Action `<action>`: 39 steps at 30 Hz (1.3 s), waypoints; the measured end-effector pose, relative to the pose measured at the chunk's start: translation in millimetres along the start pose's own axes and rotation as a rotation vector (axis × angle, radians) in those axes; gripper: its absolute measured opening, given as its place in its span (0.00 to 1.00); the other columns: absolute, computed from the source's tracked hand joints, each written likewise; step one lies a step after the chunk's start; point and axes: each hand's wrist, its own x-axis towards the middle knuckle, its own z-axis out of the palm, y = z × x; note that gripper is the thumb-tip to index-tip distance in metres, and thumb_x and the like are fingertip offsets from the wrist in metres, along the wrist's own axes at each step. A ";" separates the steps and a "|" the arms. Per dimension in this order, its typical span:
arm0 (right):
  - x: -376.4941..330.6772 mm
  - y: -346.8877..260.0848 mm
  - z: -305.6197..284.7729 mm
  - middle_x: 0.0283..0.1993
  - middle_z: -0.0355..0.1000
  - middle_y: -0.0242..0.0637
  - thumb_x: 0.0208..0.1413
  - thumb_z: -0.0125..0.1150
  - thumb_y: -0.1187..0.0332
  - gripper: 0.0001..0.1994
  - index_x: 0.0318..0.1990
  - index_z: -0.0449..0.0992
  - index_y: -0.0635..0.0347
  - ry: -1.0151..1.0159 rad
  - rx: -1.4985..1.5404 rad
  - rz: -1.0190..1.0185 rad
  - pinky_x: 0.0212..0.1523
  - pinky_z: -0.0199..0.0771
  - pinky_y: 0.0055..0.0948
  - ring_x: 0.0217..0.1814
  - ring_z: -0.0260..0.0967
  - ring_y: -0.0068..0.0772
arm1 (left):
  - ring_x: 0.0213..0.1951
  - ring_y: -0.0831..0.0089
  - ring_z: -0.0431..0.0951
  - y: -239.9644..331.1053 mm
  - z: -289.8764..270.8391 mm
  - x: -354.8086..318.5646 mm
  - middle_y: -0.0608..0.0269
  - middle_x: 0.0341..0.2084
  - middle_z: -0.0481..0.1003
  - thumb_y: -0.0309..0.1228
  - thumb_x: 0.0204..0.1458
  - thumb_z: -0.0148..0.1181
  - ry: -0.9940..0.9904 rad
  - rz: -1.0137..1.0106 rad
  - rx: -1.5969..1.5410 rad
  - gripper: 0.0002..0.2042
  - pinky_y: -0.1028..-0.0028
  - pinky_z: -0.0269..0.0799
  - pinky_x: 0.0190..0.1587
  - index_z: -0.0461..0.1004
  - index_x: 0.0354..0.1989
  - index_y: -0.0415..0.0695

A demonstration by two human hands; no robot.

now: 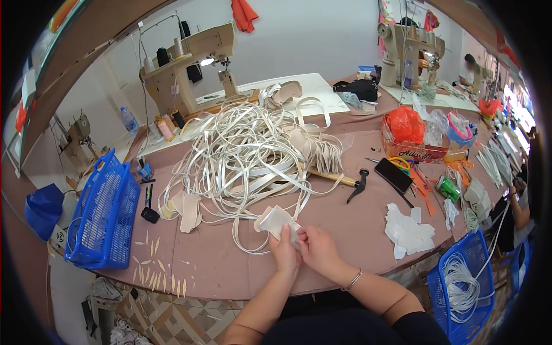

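Note:
Near the front of the table, my left hand (284, 251) is closed on a cream leather-like piece (273, 221), thumb on top. From its right side my right hand (319, 248) pinches the edge of the same piece; the fingertips partly hide that edge. Just beyond lies a large tangled heap of cream straps (241, 155), with a loop coming down beside the held piece. A stack of similar pieces (324, 154) rests at the right of the heap. Another cream piece (188, 211) lies to the left, at the heap's front edge.
A hammer (359, 185) and a black phone (393, 175) lie to the right, before a box of bags (409, 146). White scraps (408, 231) lie nearer. Blue baskets stand left (103, 213) and lower right (464, 287). A sewing machine (190, 60) is behind. Another person's arm (520, 207) shows far right.

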 end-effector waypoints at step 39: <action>49.0 -7.0 9.2 0.27 0.69 0.44 0.44 0.55 0.74 0.06 0.31 0.72 0.65 -0.305 0.137 0.285 0.34 0.68 0.32 0.31 0.68 0.41 | 0.35 0.74 0.71 16.1 11.2 27.5 0.61 0.32 0.71 0.32 0.52 0.49 0.056 -0.015 -0.138 0.09 0.76 0.68 0.36 0.67 0.37 0.40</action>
